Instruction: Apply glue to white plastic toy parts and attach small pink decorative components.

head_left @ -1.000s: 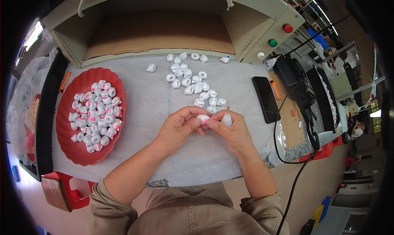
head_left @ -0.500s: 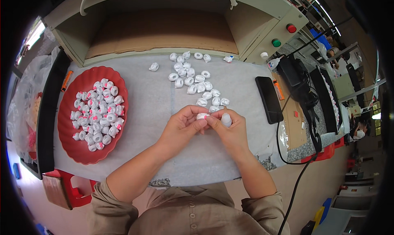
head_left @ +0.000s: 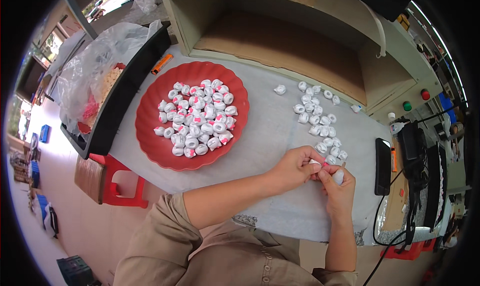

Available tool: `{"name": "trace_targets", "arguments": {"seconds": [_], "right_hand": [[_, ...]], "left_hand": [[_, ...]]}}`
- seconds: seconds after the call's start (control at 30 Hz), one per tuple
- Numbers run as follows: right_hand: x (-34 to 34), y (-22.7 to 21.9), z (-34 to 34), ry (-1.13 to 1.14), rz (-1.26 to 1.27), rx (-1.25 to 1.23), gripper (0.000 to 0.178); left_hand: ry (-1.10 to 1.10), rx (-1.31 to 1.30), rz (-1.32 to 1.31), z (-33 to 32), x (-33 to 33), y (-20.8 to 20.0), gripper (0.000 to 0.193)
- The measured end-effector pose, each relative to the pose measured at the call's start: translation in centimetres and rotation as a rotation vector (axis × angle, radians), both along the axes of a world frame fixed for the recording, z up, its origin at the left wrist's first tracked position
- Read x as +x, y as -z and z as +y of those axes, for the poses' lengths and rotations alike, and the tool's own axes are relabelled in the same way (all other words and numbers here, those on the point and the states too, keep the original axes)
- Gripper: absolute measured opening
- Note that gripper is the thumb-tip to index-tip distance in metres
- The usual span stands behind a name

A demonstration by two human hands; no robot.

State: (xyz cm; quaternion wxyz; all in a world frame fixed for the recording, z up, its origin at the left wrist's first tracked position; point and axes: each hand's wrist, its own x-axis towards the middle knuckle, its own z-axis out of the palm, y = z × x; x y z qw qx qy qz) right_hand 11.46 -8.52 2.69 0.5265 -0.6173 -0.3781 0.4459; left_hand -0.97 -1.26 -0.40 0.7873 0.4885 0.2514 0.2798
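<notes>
My left hand (head_left: pixel 295 170) is closed, pinching a small white figure head (head_left: pixel 314 162) between thumb and fingertips. Close against it, my right hand (head_left: pixel 339 193) is closed around a small white bottle (head_left: pixel 338 177), its fingertips meeting those of the left. A bit of bright pink (head_left: pixel 324 164) shows where the fingertips meet; whether it is fixed to the head cannot be made out. Just beyond my hands lie loose white heads (head_left: pixel 324 131) with round openings. To the left, a red scalloped dish (head_left: pixel 150 148) holds many similar heads with pink bows.
A grey cabinet (head_left: pixel 400 86) with red and green buttons stands at the back. On the right lie a black phone (head_left: pixel 382 166), an orange marker-like stick (head_left: pixel 393 159) and dark cables. A black tray (head_left: pixel 117 101) with plastic bags borders the left, near a red stool (head_left: pixel 125 186).
The view has swung left, so dish, cabinet and hands appear farther right. Both hands stay together, still holding the white head and the bottle.
</notes>
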Motion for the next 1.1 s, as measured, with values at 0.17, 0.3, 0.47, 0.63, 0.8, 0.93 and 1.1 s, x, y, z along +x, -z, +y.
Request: {"name": "trace_targets", "arguments": {"seconds": [0.17,0.3,0.47,0.63,0.8,0.93,1.1], "right_hand": [[0.2,0.2,-0.1,0.048,0.017,0.012,0.007],[0.2,0.9,-0.3,0.055,-0.066,-0.027,0.008],[0.4,0.6,-0.5,0.097,-0.126,-0.015,0.007],[0.7,-0.7,0.1,0.109,0.144,0.117,0.014],[4.2,-0.1,-0.4,0.300,0.374,0.217,0.015],[4.0,-0.8,-0.8,0.253,0.301,0.260,0.022],[3.9,-1.3,-0.9,0.234,0.387,0.264,0.030]], "left_hand": [[-0.004,0.016,-0.044,0.0,0.1,-0.1,0.012],[0.017,0.010,-0.097,-0.1,-0.2,0.8,0.011],[0.019,0.022,-0.059,-0.3,0.6,0.3,0.011],[-0.203,0.218,-0.033,0.6,-1.5,-2.8,0.012],[-0.780,0.853,0.486,2.5,-8.0,-9.1,0.008],[-0.737,1.107,1.105,4.1,-15.3,-7.8,0.012],[-0.714,1.385,0.996,2.4,-11.1,-7.6,0.012]]}}
